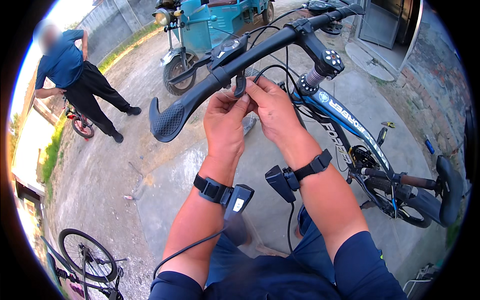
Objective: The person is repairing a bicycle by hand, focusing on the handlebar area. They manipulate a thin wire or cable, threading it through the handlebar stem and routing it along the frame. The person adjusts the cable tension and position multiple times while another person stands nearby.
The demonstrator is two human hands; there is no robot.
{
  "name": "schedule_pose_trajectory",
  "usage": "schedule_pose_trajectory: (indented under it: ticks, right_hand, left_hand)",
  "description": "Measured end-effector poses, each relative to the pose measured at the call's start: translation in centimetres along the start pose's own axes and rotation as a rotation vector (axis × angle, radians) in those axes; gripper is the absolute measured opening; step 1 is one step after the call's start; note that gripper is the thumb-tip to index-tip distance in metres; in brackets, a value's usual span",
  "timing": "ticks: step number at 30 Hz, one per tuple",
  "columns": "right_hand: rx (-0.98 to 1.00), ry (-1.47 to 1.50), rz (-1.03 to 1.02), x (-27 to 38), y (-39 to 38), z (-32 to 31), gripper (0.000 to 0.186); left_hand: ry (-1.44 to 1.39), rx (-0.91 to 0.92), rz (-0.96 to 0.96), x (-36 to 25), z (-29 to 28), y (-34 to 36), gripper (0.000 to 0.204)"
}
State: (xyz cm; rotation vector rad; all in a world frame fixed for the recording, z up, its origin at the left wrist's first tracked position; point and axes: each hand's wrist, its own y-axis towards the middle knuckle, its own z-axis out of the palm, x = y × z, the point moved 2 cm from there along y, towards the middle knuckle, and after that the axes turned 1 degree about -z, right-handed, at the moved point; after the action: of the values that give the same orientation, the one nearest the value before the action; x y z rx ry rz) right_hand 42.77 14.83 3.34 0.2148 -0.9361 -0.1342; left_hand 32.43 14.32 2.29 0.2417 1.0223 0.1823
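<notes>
A black and blue bicycle (350, 125) stands in front of me, its black handlebar (260, 47) crossing the upper middle. Both hands are raised just under the bar near the left grip (172, 117). My left hand (225, 120) pinches a thin cable at the small black lever clamp (240, 85). My right hand (270, 107) touches the same clamp from the right with its fingertips closed on the cable. Each wrist wears a black strap with a small device.
A person in a blue shirt (65, 65) stands at the left beside a small red bike. A teal three-wheeled vehicle (210, 25) is parked behind the handlebar. Another bicycle wheel (87, 255) lies at the lower left. A doorway and brick wall are at the right.
</notes>
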Motion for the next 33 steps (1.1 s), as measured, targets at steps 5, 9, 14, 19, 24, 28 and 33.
schedule_pose_trajectory:
  ticks: [5,9,14,19,24,28,33]
  right_hand:
    - [0.008,0.083,-0.036,1.1,1.7,-0.5,0.019]
    - [-0.029,0.111,-0.109,2.8,3.2,-0.5,0.019]
    - [-0.033,0.143,-0.119,3.0,4.0,-0.4,0.014]
    - [-0.076,0.203,-0.12,2.6,6.0,-1.1,0.01]
    - [-0.06,0.217,-0.17,3.3,6.5,-1.8,0.008]
    - [-0.039,0.208,-0.194,3.7,6.3,-1.8,0.007]
    - [-0.129,0.124,-0.222,4.0,5.3,-1.4,0.01]
  left_hand:
    - [0.082,0.067,-0.107,-1.0,0.2,1.2,0.015]
    - [-0.053,0.054,-0.14,-1.9,-0.2,2.2,0.014]
    - [0.017,0.106,-0.115,-1.9,0.1,2.8,0.02]
    - [-0.041,0.102,-0.206,-1.3,0.5,3.7,0.022]
    - [-0.121,0.139,-0.232,-0.8,0.7,5.0,0.026]
    - [-0.323,0.151,-0.299,-0.1,1.1,5.8,0.026]
    - [-0.406,0.159,-0.217,0.1,0.9,6.4,0.021]
